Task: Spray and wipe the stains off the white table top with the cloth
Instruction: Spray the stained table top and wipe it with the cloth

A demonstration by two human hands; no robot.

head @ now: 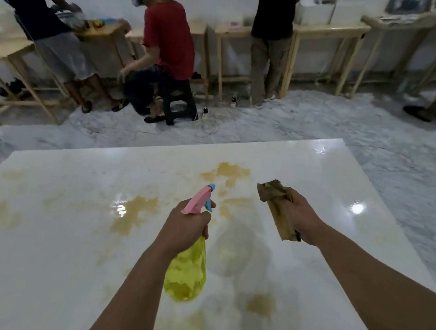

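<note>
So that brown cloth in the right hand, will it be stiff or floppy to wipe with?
Probably floppy: the crumpled brown cloth bunches and droops where the right hand grips it. It looks thin, so likely light. On the glossy white table top it may slide easily.

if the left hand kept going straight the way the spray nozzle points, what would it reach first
Probably the yellowish stain on the white table top just ahead of the spray bottle that the left hand holds. Nothing stands in between, though height above the surface is unclear.

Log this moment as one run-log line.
left hand: grips spray bottle | right hand: holds cloth | table top: stains remain
</note>
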